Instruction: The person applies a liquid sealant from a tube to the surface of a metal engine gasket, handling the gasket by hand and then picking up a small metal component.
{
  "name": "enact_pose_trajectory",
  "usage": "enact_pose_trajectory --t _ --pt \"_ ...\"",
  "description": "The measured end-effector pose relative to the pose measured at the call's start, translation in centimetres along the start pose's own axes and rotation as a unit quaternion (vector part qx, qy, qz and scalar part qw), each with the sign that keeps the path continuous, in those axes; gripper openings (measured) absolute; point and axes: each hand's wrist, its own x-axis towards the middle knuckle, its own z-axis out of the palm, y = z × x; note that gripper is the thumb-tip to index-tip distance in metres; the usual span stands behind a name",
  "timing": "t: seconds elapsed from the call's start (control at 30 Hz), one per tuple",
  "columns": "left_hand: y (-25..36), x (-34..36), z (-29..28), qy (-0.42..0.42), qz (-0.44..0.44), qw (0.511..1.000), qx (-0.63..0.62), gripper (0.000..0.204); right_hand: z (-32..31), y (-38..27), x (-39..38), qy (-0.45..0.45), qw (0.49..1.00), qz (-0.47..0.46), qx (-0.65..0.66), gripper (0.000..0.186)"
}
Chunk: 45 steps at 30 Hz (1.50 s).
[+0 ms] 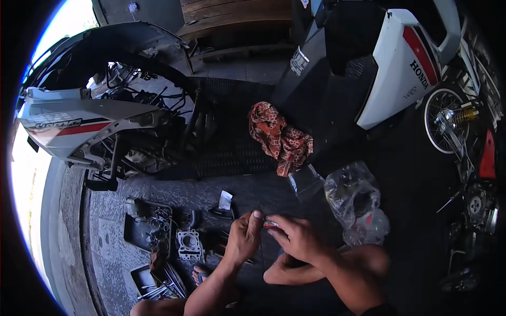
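My left hand (245, 237) is closed, its thumb upright beside a small red and silver item (272, 224); what its fingers hold is hidden. My right hand (298, 237) grips that small item, its tip close to my left thumb. Below and left of my hands lie a square metal engine block part (188, 243), a black hose piece (187, 218), a tray (130, 234) of engine parts and a second tray (138, 274) with several metal tools. A small white paper (225, 200) lies just beyond my hands.
A partly dismantled white scooter (74, 121) stretches across the back, with a patterned red rag (279, 137) on its floorboard and a white front panel (392, 68). Clear plastic bags (350, 195) lie at right, near a spoked wheel (443, 121). A wooden bench (237, 21) stands behind.
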Motion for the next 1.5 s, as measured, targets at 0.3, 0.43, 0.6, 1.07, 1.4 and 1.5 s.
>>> enact_pose_trajectory --t 0.3,0.43,0.6,1.07,1.4,1.5 --pt "-3.7 4.0 4.2 -0.060 -0.226 0.924 -0.303 0.041 -0.4 4.0 -0.3 0.067 0.993 0.087 0.043 0.020" --pt "-4.9 4.3 6.3 -0.025 -0.151 0.964 -0.217 0.050 -0.9 5.7 -0.4 0.066 0.901 0.270 0.333 0.016" --pt "-8.0 5.3 9.7 0.033 0.016 0.982 0.185 0.054 -2.9 5.2 0.9 0.106 0.774 0.255 0.570 0.020" --pt "-4.3 0.9 4.8 0.070 -0.060 0.888 -0.450 0.023 -3.7 1.6 1.1 0.138 0.794 0.236 0.542 0.036" --pt "-1.9 -4.5 -0.5 0.080 0.090 0.771 -0.625 0.053 3.2 -0.6 -0.3 0.019 0.839 0.236 0.489 0.030" --pt "-2.3 -5.0 -0.9 0.053 0.129 0.801 -0.583 0.055 3.7 -1.3 0.0 0.003 0.844 0.244 0.478 0.027"
